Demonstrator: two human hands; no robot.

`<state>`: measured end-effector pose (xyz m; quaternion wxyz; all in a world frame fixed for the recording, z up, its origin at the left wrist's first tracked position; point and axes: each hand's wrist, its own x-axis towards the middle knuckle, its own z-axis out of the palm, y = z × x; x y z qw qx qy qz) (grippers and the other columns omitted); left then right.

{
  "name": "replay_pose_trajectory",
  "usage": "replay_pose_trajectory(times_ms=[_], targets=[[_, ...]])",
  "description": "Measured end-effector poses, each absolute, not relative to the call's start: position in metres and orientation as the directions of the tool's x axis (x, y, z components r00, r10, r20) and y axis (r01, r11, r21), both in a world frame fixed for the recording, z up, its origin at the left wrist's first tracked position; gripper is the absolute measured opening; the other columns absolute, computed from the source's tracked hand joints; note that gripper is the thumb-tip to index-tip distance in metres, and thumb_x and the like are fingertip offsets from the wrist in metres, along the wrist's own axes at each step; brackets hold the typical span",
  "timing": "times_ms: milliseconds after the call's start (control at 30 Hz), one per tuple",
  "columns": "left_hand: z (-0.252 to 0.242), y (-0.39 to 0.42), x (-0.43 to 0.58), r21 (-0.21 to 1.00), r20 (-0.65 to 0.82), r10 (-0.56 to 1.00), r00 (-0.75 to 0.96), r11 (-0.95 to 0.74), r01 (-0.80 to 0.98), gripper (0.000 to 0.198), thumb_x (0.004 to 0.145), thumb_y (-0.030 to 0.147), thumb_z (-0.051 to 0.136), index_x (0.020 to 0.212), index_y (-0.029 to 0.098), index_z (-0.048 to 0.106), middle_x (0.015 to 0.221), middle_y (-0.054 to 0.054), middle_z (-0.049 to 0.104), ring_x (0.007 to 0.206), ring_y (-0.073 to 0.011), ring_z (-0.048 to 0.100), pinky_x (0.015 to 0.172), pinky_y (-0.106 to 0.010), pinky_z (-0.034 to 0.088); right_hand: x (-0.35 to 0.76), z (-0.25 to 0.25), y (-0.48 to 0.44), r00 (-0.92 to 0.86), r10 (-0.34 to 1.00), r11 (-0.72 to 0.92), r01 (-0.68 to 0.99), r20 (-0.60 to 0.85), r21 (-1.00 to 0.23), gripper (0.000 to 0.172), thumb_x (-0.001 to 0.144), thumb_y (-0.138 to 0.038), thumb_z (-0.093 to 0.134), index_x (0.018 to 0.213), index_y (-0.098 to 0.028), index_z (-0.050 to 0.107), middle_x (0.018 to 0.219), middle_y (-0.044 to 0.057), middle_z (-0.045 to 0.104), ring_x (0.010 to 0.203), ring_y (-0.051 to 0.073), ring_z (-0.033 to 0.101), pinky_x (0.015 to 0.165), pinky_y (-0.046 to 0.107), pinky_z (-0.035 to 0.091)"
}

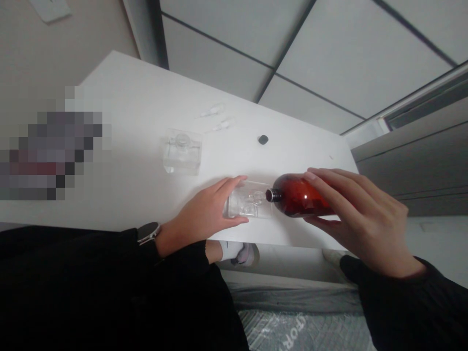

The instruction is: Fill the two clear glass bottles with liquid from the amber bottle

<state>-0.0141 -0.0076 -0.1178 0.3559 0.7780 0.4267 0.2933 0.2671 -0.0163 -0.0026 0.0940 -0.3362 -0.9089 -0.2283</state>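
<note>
Both hands are at work over the near side of the worktop (pixel 135 112), each holding a bottle. Seen from above, with twelve o'clock toward the far edge, the red-brown bottle (pixel 303 195) lies nearly flat, its long axis running from three to nine and its uncapped neck pointing to nine. That neck is right beside the mouth of the clear bottle (pixel 237 202); whether they touch cannot be told.

The left hand (pixel 204 209) is parted only as wide as the clear bottle, fingers along its twelve o'clock side and thumb along its six. The right hand (pixel 361 209) is curved round the red-brown bottle's body, fingers over the upper side, thumb at the lower.

The worktop's near edge passes close by at six o'clock, and its short end lies just beyond the right hand, toward two. A black cap (pixel 263 140) sits at twelve from the red-brown bottle's neck. A second clear bottle (pixel 183 153) stands at ten from the left hand, with two clear nozzles (pixel 223 124) near it at one. The widest stretch of surface runs past that bottle toward ten.
</note>
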Motion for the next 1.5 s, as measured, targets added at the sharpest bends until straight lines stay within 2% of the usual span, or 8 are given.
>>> replay_pose_trajectory(times_ms=[100, 233, 433, 567, 800, 967, 1267, 1500], targets=[[-0.1175, -0.0079, -0.0139, 0.801, 0.155, 0.874, 0.46, -0.384, 0.46, 0.081, 0.085, 0.034, 0.089, 0.154, 0.023, 0.049, 0.157, -0.011, 0.061, 0.143, -0.0322, 0.06, 0.123, -0.047, 0.048, 0.2672, -0.0019, -0.0164, -0.757, 0.571, 0.671, 0.653, 0.317, 0.35, 0.082, 0.09, -0.022, 0.084, 0.162, -0.019, 0.046, 0.133, 0.016, 0.076, 0.111, 0.033, 0.076, 0.087, 0.042, 0.062], [-0.118, -0.0077, -0.0138, 0.795, 0.156, 0.871, 0.466, -0.391, 0.464, 0.082, 0.084, 0.034, 0.089, 0.153, 0.019, 0.049, 0.156, -0.013, 0.062, 0.142, -0.0324, 0.061, 0.122, -0.047, 0.049, 0.2662, -0.0011, -0.0165, -0.764, 0.56, 0.672, 0.645, 0.321, 0.362, 0.08, 0.089, -0.023, 0.084, 0.16, -0.018, 0.048, 0.131, 0.017, 0.077, 0.109, 0.034, 0.077, 0.085, 0.042, 0.062], [-0.1183, -0.0077, -0.015, 0.801, 0.149, 0.872, 0.466, -0.383, 0.461, 0.081, 0.085, 0.036, 0.088, 0.154, 0.023, 0.049, 0.156, -0.012, 0.061, 0.143, -0.0332, 0.06, 0.122, -0.049, 0.049, 0.2653, -0.0003, -0.0159, -0.761, 0.569, 0.667, 0.648, 0.311, 0.367, 0.082, 0.09, -0.023, 0.083, 0.163, -0.02, 0.044, 0.131, 0.015, 0.077, 0.11, 0.032, 0.076, 0.085, 0.041, 0.063], [-0.1173, -0.0074, -0.0145, 0.806, 0.148, 0.871, 0.469, -0.381, 0.454, 0.08, 0.085, 0.034, 0.088, 0.154, 0.023, 0.049, 0.157, -0.011, 0.061, 0.143, -0.0324, 0.06, 0.123, -0.047, 0.047, 0.2661, 0.0, -0.0155, -0.767, 0.563, 0.667, 0.641, 0.308, 0.379, 0.077, 0.09, -0.022, 0.084, 0.159, -0.017, 0.049, 0.131, 0.017, 0.077, 0.11, 0.033, 0.076, 0.085, 0.042, 0.062], [-0.1183, -0.0072, -0.0142, 0.796, 0.174, 0.865, 0.471, -0.405, 0.449, 0.083, 0.084, 0.033, 0.09, 0.154, 0.014, 0.05, 0.155, -0.015, 0.062, 0.142, -0.0318, 0.061, 0.122, -0.045, 0.049, 0.2666, -0.0004, -0.0157, -0.772, 0.552, 0.669, 0.636, 0.317, 0.384, 0.069, 0.09, -0.026, 0.084, 0.152, -0.014, 0.055, 0.13, 0.017, 0.077, 0.109, 0.033, 0.076, 0.085, 0.041, 0.061], [-0.1208, -0.007, -0.0143, 0.796, 0.199, 0.864, 0.463, -0.418, 0.438, 0.081, 0.085, 0.032, 0.09, 0.154, 0.016, 0.05, 0.155, -0.015, 0.062, 0.141, -0.0313, 0.062, 0.122, -0.046, 0.049, 0.2664, -0.0001, -0.0151, -0.779, 0.537, 0.666, 0.627, 0.323, 0.403, 0.064, 0.09, -0.029, 0.084, 0.147, -0.013, 0.059, 0.129, 0.017, 0.078, 0.107, 0.032, 0.077, 0.084, 0.04, 0.061], [-0.1212, -0.0066, -0.0138, 0.795, 0.207, 0.859, 0.469, -0.427, 0.431, 0.084, 0.084, 0.033, 0.09, 0.154, 0.014, 0.049, 0.154, -0.016, 0.062, 0.142, -0.032, 0.061, 0.123, -0.046, 0.049, 0.2655, 0.0006, -0.0151, -0.777, 0.54, 0.66, 0.63, 0.325, 0.409, 0.06, 0.089, -0.025, 0.085, 0.143, -0.011, 0.062, 0.128, 0.017, 0.078, 0.107, 0.033, 0.077, 0.083, 0.041, 0.062], [-0.1218, -0.0068, -0.0134, 0.794, 0.208, 0.861, 0.465, -0.426, 0.434, 0.084, 0.084, 0.034, 0.091, 0.155, 0.015, 0.049, 0.154, -0.016, 0.063, 0.14, -0.0316, 0.062, 0.122, -0.045, 0.049, 0.265, 0.0003, -0.0157, -0.772, 0.548, 0.663, 0.636, 0.322, 0.395, 0.064, 0.089, -0.024, 0.085, 0.146, -0.012, 0.06, 0.13, 0.018, 0.077, 0.11, 0.032, 0.076, 0.086, 0.04, 0.06]])
